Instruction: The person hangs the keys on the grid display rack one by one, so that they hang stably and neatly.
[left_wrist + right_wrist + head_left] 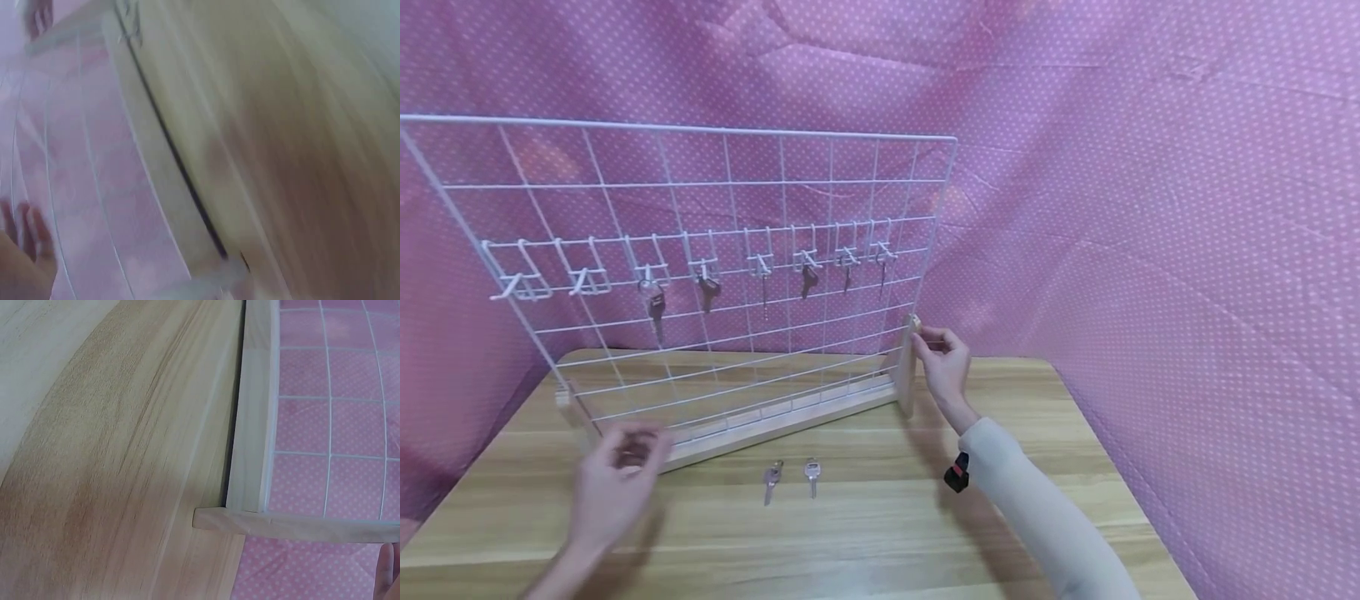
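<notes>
A white wire grid rack (752, 183) on a wooden base (790, 423) stands angled across the table. My right hand (946, 367) grips the wooden end post (906, 367) near its top, thumb and fingers at its edge. In the right wrist view, fingertips (386, 569) show at the post's outer side. My left hand (621, 475), blurred, is by the rack's lower left end with loosely curved fingers and nothing held. Hooks on the grid carry several keys, among them a key (657, 308) on a ring; the two leftmost hooks (587, 279) hold none.
Two loose keys, a left one (772, 479) and a right one (812, 475), lie on the wooden table (865, 533) in front of the base. Pink dotted cloth (1150, 208) hangs behind and at both sides.
</notes>
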A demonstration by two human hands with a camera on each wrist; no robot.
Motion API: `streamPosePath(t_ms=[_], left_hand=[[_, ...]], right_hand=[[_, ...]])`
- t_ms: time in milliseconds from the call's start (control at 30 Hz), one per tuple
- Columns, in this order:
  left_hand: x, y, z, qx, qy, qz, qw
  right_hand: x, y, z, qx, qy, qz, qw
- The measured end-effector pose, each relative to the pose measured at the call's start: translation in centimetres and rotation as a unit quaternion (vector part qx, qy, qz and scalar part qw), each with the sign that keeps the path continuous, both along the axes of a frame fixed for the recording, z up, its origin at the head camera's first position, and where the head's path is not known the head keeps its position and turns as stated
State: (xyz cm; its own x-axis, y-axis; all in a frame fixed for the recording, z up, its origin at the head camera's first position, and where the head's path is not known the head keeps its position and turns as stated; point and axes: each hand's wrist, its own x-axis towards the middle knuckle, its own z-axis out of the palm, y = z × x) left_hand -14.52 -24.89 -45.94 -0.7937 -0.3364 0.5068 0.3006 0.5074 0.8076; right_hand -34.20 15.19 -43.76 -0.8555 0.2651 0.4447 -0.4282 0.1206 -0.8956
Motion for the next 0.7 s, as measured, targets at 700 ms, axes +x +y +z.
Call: streamPosePath(t_ms=[700], left_hand=[[-5.0,7.2,-4.1,-0.224,-0.217,-0.2,0.9289]], right_hand=[[-0.1,0.1,0.1,0.023,-0.005,-0.013,1.0]])
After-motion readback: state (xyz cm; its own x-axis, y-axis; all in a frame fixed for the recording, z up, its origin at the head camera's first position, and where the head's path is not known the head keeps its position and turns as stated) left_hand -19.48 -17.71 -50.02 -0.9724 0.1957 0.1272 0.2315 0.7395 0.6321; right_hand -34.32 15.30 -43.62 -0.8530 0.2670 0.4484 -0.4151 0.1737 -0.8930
